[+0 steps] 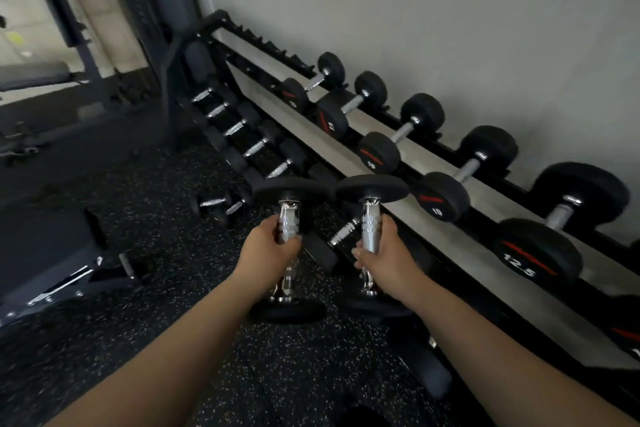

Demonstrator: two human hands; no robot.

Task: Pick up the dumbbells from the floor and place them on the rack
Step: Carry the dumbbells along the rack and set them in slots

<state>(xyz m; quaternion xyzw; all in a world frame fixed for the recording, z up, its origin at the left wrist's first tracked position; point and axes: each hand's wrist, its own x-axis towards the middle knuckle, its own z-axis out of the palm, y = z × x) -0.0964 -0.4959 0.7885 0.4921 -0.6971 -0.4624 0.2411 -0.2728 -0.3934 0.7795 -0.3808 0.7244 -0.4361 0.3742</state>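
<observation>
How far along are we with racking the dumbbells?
Done: several dumbbells, including a 12.5, sit on the rack. In hand: the left hand and right hand each grip a dumbbell by its chrome handle. Left: racking these two, plus a small pair seemingly on the floor.

A single wide-angle camera, worn on the person's head, is looking forward and steeply down along both forearms. The left hand point(273, 243) and right hand point(381, 253) are sitting close, near the centre of the frame. Beyond and to the right of the hands, the rack point(398, 184) is running diagonally along the wall. The speckled floor point(156, 253) is filling the view below and left of them.
</observation>
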